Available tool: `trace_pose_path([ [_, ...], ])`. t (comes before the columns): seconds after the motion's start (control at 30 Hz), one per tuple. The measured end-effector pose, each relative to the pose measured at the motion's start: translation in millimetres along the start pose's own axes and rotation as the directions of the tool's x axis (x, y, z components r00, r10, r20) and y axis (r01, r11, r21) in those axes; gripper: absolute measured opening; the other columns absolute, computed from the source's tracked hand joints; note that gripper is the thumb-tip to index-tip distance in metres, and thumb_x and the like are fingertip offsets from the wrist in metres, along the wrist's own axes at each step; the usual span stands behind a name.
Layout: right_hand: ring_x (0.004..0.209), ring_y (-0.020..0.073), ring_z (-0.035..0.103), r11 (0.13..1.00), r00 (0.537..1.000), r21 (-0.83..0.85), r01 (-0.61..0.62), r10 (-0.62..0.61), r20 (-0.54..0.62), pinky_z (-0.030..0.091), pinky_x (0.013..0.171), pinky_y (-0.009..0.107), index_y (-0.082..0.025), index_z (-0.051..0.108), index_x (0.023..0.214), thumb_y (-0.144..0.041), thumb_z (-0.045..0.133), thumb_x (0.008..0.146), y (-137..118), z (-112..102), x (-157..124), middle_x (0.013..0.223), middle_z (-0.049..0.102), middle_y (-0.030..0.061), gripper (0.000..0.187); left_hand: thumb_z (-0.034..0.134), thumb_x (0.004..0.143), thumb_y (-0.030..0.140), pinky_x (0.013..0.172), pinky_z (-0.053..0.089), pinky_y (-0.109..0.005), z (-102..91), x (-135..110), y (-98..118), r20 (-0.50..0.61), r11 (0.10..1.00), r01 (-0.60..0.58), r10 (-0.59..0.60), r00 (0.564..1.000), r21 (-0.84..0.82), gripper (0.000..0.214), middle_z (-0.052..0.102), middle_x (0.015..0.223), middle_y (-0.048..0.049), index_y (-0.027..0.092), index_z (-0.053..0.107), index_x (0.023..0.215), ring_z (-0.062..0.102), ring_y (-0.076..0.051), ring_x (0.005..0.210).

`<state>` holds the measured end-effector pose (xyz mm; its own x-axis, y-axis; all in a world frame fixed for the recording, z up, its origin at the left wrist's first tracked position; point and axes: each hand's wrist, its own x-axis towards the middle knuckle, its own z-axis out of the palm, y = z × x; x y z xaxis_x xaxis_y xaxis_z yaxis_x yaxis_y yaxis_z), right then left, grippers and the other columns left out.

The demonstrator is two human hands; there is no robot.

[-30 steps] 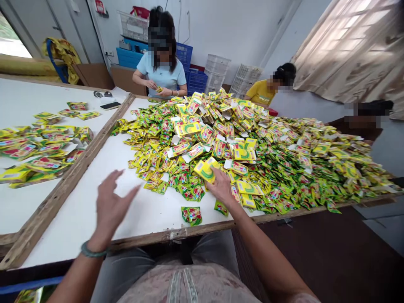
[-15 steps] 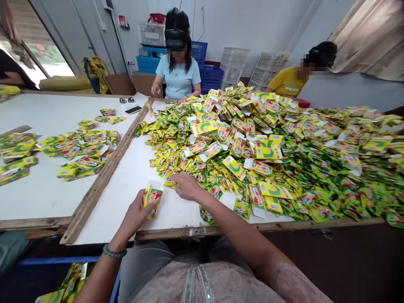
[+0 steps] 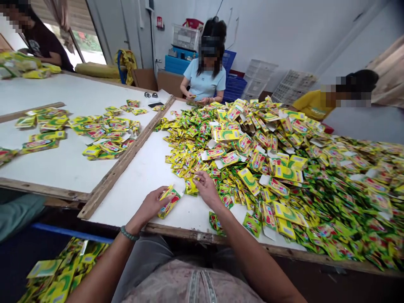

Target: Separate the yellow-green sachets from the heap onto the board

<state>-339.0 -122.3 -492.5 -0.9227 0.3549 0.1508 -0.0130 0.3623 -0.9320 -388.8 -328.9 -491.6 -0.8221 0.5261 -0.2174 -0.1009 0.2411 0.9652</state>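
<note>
My left hand (image 3: pixel 152 206) is closed around a small yellow-and-green carton (image 3: pixel 170 203), tilted just above the white tabletop, its pale open flap pointing up and right. A little to the right, my right hand (image 3: pixel 207 192) pinches a yellow sachet (image 3: pixel 190 187) at the near edge of the heap; the fingertips partly cover it. Loose sachets (image 3: pixel 186 158) lie beyond that hand. More flat cartons (image 3: pixel 249 181) with open ends rest on top of the big pile to the right.
A wooden strip (image 3: pixel 126 158) divides the tabletop, with filled-looking cartons (image 3: pixel 107 147) left of it. Below left stands a blue-rimmed bin (image 3: pixel 67 232) holding more cartons. A person in light blue (image 3: pixel 205 82) sits opposite, another in yellow (image 3: pixel 315 105) at right, a third at far left.
The view has swung left. My right hand has drawn a yellow sachet out from the heap's edge, and the carton in my left hand has tilted toward it.
</note>
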Motion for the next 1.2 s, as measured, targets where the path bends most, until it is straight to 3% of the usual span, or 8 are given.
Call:
trace_pose_path([
  [0.17, 0.066, 0.0127, 0.051, 0.991, 0.995, -0.097, 0.09, -0.085, 0.055, 0.041, 0.063, 0.023, -0.019, 0.061, 0.088, -0.03, 0.053, 0.078, -11, 5, -3, 0.073, 0.057, -0.0005, 0.017, 0.068, 0.069, 0.042, 0.068, 0.047, -0.026, 12.0, -3, 7, 0.192, 0.965, 0.052, -0.002, 0.981, -0.256, 0.051, 0.069, 0.098, -0.0057, 0.016, 0.06, 0.112, 0.062, -0.021, 0.08],
  [0.3, 0.064, 0.0118, 0.05, 0.98, 0.977, -0.168, 0.102, -0.067, 0.202, 0.039, 0.061, 0.022, -0.019, 0.063, 0.08, -0.026, 0.055, 0.078, -17, 3, -3, 0.069, 0.056, -0.0019, 0.011, 0.069, 0.069, 0.038, 0.072, 0.047, -0.025, 12.1, -8, 8, 0.212, 0.958, 0.053, 0.009, 0.977, -0.283, 0.047, 0.069, 0.1, -0.0052, 0.016, 0.062, 0.11, 0.063, -0.02, 0.084],
  [0.5, 0.083, 0.0143, 0.056, 0.923, 0.957, -0.282, 0.261, -0.209, 0.2, 0.041, 0.077, 0.025, -0.02, 0.066, 0.081, -0.016, 0.056, 0.078, -30, 8, -5, 0.084, 0.063, 0.0017, 0.012, 0.074, 0.062, 0.039, 0.07, 0.049, -0.027, 14.0, -11, 8, 0.205, 0.94, 0.114, -0.048, 0.978, -0.32, 0.06, 0.07, 0.096, -0.0049, 0.018, 0.057, 0.116, 0.065, -0.02, 0.079],
  [0.7, 0.077, 0.0144, 0.06, 0.996, 0.963, -0.069, 0.063, -0.042, 0.267, 0.044, 0.069, 0.024, -0.018, 0.068, 0.083, -0.03, 0.061, 0.076, -23, 4, -1, 0.081, 0.067, 0.0007, 0.015, 0.074, 0.064, 0.038, 0.062, 0.05, -0.025, 15.1, -9, 8, 0.27, 0.888, 0.218, -0.112, 0.956, -0.404, 0.059, 0.07, 0.092, -0.0059, 0.018, 0.056, 0.117, 0.066, -0.016, 0.066],
  [0.8, 0.078, 0.0157, 0.062, 0.995, 0.992, -0.098, -0.014, 0.026, 0.122, 0.046, 0.07, 0.027, -0.018, 0.064, 0.099, -0.038, 0.048, 0.084, -13, -6, 0, 0.088, 0.068, 0.0028, 0.03, 0.073, 0.066, 0.036, 0.057, 0.05, -0.024, 9.6, -7, 8, 0.232, 0.866, 0.237, -0.146, 0.962, -0.44, 0.058, 0.07, 0.091, -0.0056, 0.019, 0.054, 0.118, 0.065, -0.015, 0.062],
  [0.87, 0.083, 0.0182, 0.062, 0.953, 0.997, -0.302, 0.028, -0.006, 0.073, 0.046, 0.076, 0.031, -0.018, 0.062, 0.105, -0.038, 0.044, 0.086, -5, -11, -2, 0.092, 0.068, 0.0051, 0.033, 0.074, 0.066, 0.035, 0.057, 0.05, -0.023, 3.7, -6, 8, 0.187, 0.869, 0.228, -0.159, 0.969, -0.44, 0.059, 0.071, 0.09, -0.0055, 0.019, 0.053, 0.118, 0.065, -0.015, 0.062],
  [1.03, 0.098, 0.0245, 0.058, 0.671, 0.915, -0.652, 0.354, -0.102, 0.391, 0.038, 0.091, 0.038, -0.017, 0.063, 0.102, -0.017, 0.054, 0.076, 13, -3, -14, 0.101, 0.066, 0.011, 0.028, 0.074, 0.065, 0.033, 0.059, 0.05, -0.023, -5.0, -7, 10, 0.089, 0.891, 0.182, -0.16, 0.983, -0.416, 0.062, 0.071, 0.089, -0.0049, 0.018, 0.05, 0.12, 0.065, -0.015, 0.066],
  [1.2, 0.078, 0.0198, 0.06, 0.899, 0.997, -0.435, 0.056, -0.028, 0.071, 0.045, 0.072, 0.032, -0.019, 0.063, 0.096, -0.028, 0.045, 0.085, 14, -5, -10, 0.084, 0.066, 0.0056, 0.023, 0.073, 0.065, 0.04, 0.06, 0.049, -0.024, -0.4, -6, 6, 0.073, 0.938, 0.154, -0.138, 0.988, -0.312, 0.061, 0.071, 0.09, -0.0054, 0.017, 0.054, 0.118, 0.065, -0.017, 0.07],
])
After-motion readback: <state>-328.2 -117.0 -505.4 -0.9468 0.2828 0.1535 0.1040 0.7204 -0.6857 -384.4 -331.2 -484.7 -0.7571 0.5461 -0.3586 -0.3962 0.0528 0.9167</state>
